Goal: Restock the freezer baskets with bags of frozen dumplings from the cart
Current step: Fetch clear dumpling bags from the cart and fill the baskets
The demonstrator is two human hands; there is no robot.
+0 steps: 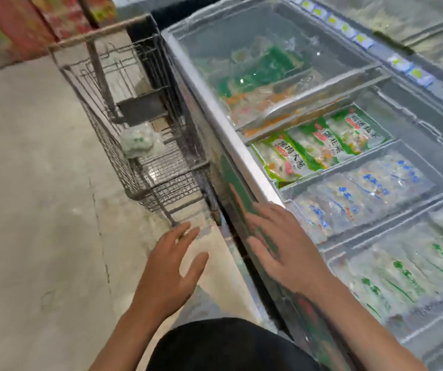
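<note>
Reaching toward the cart (145,145) with both hands empty: left hand (169,274) and right hand (282,247) apart, fingers spread, gripping nothing. One dumpling bag (138,141) lies deep in the cart, well beyond the left fingertips. Risk: the long reach over the wire rim could snag or give a weak grab, and a frosty bag may slip. Freezer baskets (362,199) sit just right of the right hand, already well filled. Bare concrete floor (35,210) lies left of both.
</note>
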